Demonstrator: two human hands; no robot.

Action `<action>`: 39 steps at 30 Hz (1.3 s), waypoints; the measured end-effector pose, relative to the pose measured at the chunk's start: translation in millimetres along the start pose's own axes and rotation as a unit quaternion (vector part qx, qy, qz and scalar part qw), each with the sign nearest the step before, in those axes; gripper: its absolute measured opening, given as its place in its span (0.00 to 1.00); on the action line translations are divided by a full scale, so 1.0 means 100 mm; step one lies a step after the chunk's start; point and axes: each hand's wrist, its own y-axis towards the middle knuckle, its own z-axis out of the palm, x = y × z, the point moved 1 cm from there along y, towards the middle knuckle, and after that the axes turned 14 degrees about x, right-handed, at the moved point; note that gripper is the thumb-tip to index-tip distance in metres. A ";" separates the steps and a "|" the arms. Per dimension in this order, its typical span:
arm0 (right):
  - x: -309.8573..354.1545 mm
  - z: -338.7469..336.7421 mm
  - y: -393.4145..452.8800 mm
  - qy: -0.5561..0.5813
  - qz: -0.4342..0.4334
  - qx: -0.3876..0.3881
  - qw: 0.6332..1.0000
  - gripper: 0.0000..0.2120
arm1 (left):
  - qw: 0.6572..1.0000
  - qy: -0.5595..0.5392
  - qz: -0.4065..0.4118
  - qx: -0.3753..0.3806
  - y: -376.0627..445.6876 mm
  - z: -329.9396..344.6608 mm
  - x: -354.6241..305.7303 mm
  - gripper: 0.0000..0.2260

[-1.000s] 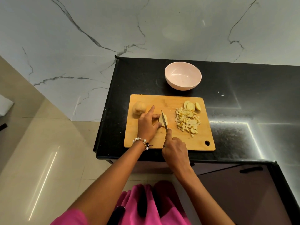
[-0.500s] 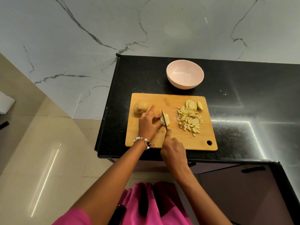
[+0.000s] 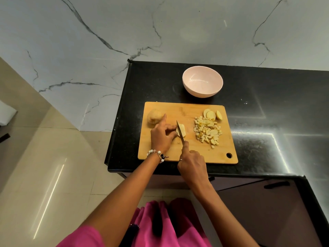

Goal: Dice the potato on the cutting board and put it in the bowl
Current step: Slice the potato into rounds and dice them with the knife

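Note:
A wooden cutting board point(image 3: 195, 154) lies on the black counter. My left hand point(image 3: 162, 135) pinches a stack of potato slices point(image 3: 181, 130) near the board's middle, its index finger stretched toward a whole potato piece point(image 3: 154, 116) at the far left corner. My right hand point(image 3: 193, 164) grips a knife point(image 3: 180, 131) with the index finger along its spine; the blade stands in the slices. A heap of diced potato point(image 3: 207, 131) lies on the right, with three round slices point(image 3: 211, 114) behind it. The pink bowl point(image 3: 202, 81) stands behind the board.
The counter's left edge point(image 3: 115, 125) drops to a tiled floor. A marble wall rises behind the counter. At the lower right a dark cabinet drawer with a handle point(image 3: 276, 184) sits under the counter's front edge point(image 3: 249, 172).
The knife blade has shifted slightly along the slice stack and my left fingers have curled closer around it. The camera view has drifted a little.

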 end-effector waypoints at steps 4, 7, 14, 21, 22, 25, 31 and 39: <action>0.09 0.02 0.08 -0.016 -0.007 -0.010 1.000 0.27 | 1.000 0.002 -0.008 0.000 0.02 0.02 0.02 0.36; 0.13 0.06 0.06 -0.006 0.001 0.003 1.000 0.27 | 1.000 -0.001 -0.016 -0.005 0.02 0.03 0.00 0.37; -0.05 0.03 -0.28 0.016 -0.001 0.026 1.000 0.28 | 1.000 0.010 -0.028 -0.003 0.01 0.01 -0.04 0.36; -0.26 -0.10 -0.19 0.037 0.029 -0.034 0.998 0.26 | 0.999 -0.026 -0.040 0.025 0.00 -0.05 -0.07 0.29; -0.27 -0.11 -0.17 0.021 0.035 -0.026 0.999 0.26 | 0.999 -0.028 -0.040 0.024 0.00 -0.04 -0.09 0.27; -0.23 -0.11 -0.17 -0.022 0.032 -0.015 0.999 0.27 | 1.000 0.005 -0.011 0.024 0.03 -0.02 -0.17 0.20; -0.23 -0.06 -0.18 -0.093 0.049 -0.042 0.994 0.31 | 0.952 0.243 0.142 0.124 0.17 0.00 -0.25 0.24; -0.28 -0.17 -0.35 0.002 0.029 -0.056 0.998 0.25 | 0.918 0.325 0.158 0.165 0.25 -0.05 -0.24 0.24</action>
